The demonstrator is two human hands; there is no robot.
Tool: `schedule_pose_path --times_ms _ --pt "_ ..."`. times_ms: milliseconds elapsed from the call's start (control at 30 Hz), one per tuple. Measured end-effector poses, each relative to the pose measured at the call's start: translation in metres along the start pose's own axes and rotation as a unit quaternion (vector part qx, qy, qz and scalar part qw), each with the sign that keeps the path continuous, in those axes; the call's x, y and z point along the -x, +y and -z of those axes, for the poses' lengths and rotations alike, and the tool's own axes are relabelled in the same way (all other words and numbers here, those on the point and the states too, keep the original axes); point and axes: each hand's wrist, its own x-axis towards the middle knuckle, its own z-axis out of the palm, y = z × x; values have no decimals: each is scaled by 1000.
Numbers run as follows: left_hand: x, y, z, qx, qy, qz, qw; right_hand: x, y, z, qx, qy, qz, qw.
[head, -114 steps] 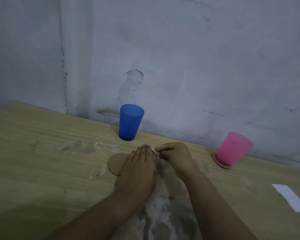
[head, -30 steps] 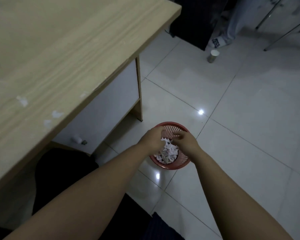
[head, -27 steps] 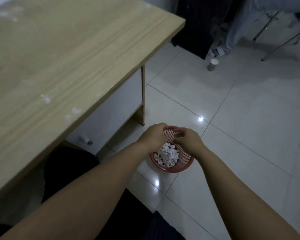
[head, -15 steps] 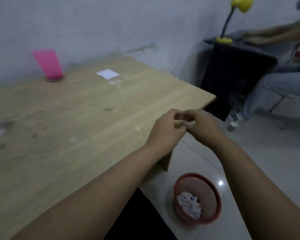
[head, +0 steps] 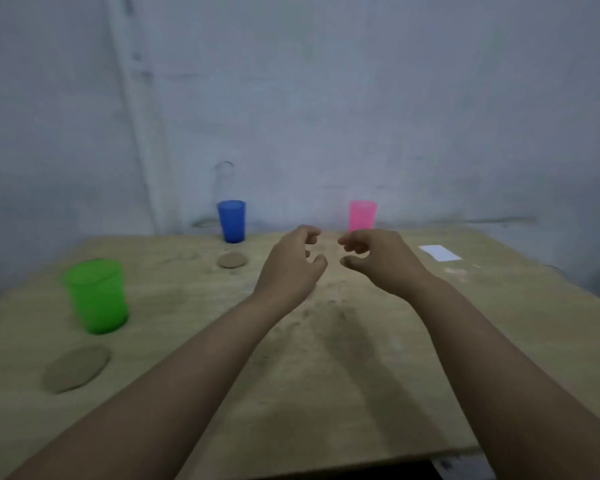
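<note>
A coaster (head: 232, 261) is lying on the table (head: 361, 393) before the blue cup (head: 231, 220), left of the left hand (head: 288, 268); the pink cup (head: 362, 215) is standing beyond the right hand (head: 385, 261). Both hands are hovering close together over the table, fingers loosely curled, gripping nothing. A green cup (head: 97, 296) is standing far left behind a second coaster (head: 76, 368), and a white slip (head: 440, 252) is lying at right.

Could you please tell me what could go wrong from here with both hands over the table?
The pink cup stands upright just beyond the right hand; a quick reach might tip it.
The green cup stands to the left of the left hand; a sideways sweep could knock it over.
</note>
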Motion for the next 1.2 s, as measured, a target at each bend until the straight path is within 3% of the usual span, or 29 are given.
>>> schedule_pose_path --times_ms 300,767,1067,1200 --pt "-4 -89 72 -41 76 79 993 -60 -55 -99 -59 -50 40 996" --pt "-70 -183 14 -41 122 153 980 -130 3 -168 -134 -26 -61 989" --pt "-124 -246 22 -169 77 102 977 -207 22 -234 -192 -64 -91 975" --pt "-130 -265 22 -168 71 136 974 -239 19 -269 -223 -55 -90 969"
